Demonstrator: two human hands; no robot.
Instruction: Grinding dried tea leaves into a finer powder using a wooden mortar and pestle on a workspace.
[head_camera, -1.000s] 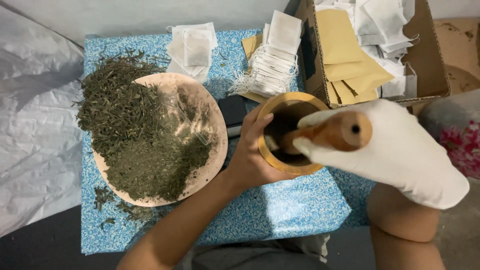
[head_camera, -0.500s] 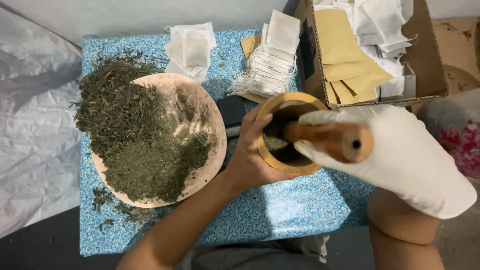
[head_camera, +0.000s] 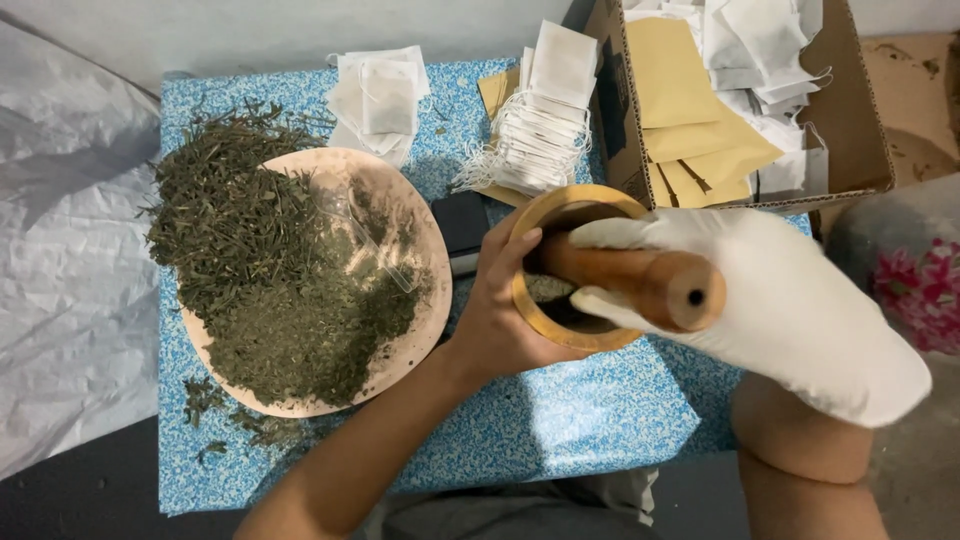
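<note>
My left hand (head_camera: 503, 305) is bare and wraps around the left side of a wooden mortar (head_camera: 560, 205), its thumb hooked over the rim. My right hand (head_camera: 780, 300) wears a white cloth glove and grips a wooden pestle (head_camera: 640, 280). The pestle slants down into the mortar, its tip resting in crushed green herb at the bottom. Left of the mortar, a wide shallow wooden plate (head_camera: 415, 195) holds a heap of dried green leaves (head_camera: 270, 270), coarse at the top and finer lower down.
A blue speckled table (head_camera: 580, 415) carries everything. Stacks of white filter bags (head_camera: 385, 95) with strings lie at the back. A cardboard box (head_camera: 855, 100) of tan envelopes and white bags stands at the back right. A dark small device (head_camera: 462, 222) lies between plate and mortar.
The pestle's top end has swung slightly left and down, and its tip has shifted inside the mortar. My left hand keeps the same hold.
</note>
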